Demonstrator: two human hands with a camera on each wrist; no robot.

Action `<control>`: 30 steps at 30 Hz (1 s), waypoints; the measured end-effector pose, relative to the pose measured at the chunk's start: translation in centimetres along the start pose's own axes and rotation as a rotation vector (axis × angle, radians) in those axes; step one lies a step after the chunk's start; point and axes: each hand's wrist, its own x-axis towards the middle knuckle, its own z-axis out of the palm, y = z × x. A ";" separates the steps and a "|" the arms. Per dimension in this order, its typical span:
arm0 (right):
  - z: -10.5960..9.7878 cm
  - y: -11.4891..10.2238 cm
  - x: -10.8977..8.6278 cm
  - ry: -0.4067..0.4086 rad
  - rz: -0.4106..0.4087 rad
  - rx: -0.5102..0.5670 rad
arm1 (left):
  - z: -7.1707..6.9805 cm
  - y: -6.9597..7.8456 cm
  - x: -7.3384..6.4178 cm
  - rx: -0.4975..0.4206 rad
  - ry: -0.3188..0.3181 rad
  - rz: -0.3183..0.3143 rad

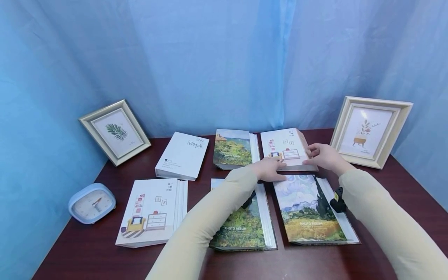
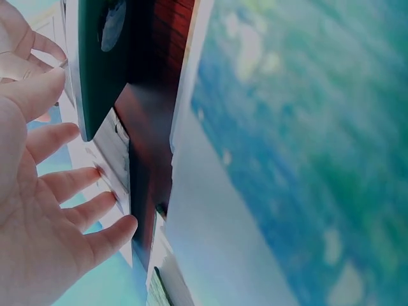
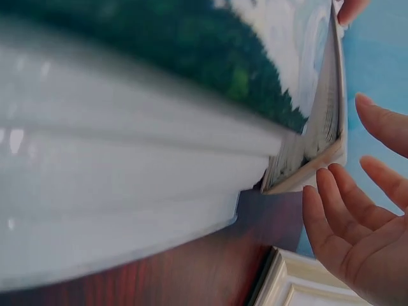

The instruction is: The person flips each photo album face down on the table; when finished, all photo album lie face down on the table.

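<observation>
A white photo album (image 1: pixel 288 142) with a drawn chair and dresser lies at the back right of the table. My left hand (image 1: pixel 267 169) is at its lower left corner, the fingers (image 2: pixel 95 207) spread and fairly straight in the left wrist view. At its right side is my right hand (image 1: pixel 327 157), whose fingers (image 3: pixel 341 204) look loosely bent beside the album's edge in the right wrist view. Whether the fingertips press on it I cannot tell. In front of it lies a landscape photo album (image 1: pixel 308 210); my left forearm partly hides a green garden album (image 1: pixel 241 229).
A smaller garden album (image 1: pixel 231 149), a plain white album (image 1: pixel 182 155) and another furniture-drawing album (image 1: pixel 150 210) lie to the left. A blue clock (image 1: pixel 92 203) and a leaf-picture frame (image 1: pixel 117 132) stand at far left, a plant-picture frame (image 1: pixel 371 132) at right. Blue curtain (image 1: pixel 210 62) hangs behind.
</observation>
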 end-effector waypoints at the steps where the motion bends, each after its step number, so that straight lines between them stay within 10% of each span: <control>1: 0.0 -0.1 0.0 0.002 0.003 0.002 | 0.0 0.0 0.0 -0.005 0.001 0.003; 30: 2.0 -4.6 0.6 0.083 -0.074 0.115 | -1.2 -5.2 -3.7 -0.324 0.129 -0.054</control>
